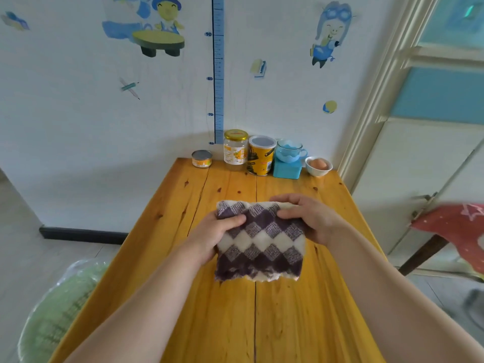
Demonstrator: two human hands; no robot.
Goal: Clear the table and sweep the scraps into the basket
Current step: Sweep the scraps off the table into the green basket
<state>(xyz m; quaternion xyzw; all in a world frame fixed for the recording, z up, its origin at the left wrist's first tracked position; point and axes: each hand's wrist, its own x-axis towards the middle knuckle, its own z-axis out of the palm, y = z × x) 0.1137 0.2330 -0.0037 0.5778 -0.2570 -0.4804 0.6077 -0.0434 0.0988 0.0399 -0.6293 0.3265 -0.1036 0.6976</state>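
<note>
Both hands, left hand and right hand, are closed on a folded checked cloth held just above the wooden worktop. Wiping seems about to begin; next, press it down flat.

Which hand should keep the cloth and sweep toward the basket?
Left, probably. Both hands grip the cloth, but the left hand is on the side of the green basket, beside the table's left edge.
</note>
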